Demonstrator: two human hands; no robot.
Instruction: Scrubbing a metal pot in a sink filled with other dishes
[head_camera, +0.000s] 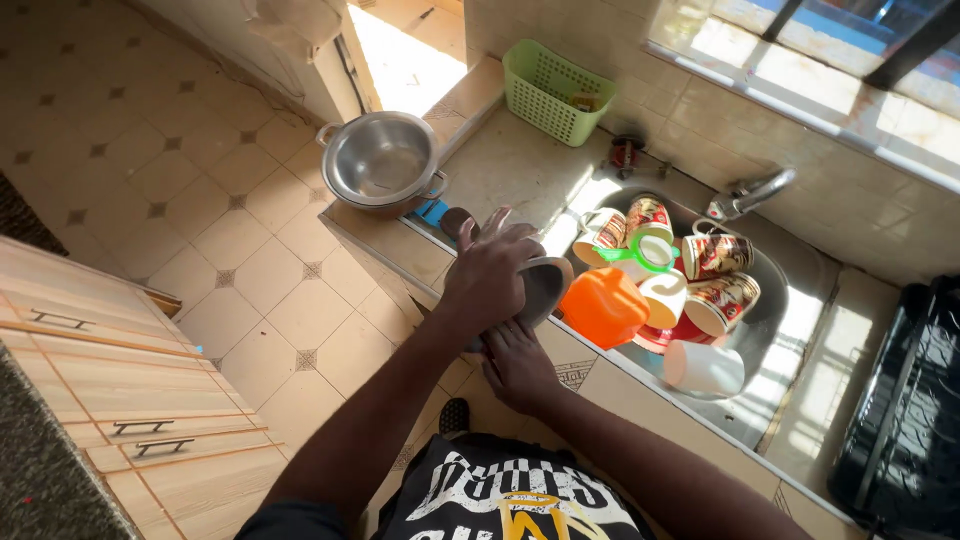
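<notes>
Two hands are working: left hand (492, 272) is gripping a dark lid (540, 288), right hand (517, 362) is pressing beneath; mugs (720, 300) at three o'clock are waiting unwashed in the sink (775, 300).

A round, dark grey plate (545, 285) is sitting tilted at the counter's near edge, just left of the sink, its shallow underside facing up and catching some light. The left hand (490, 268) is lying over its left part, covering much of it, while the right hand (517, 362) is gripping it from below, nearer the body.
</notes>
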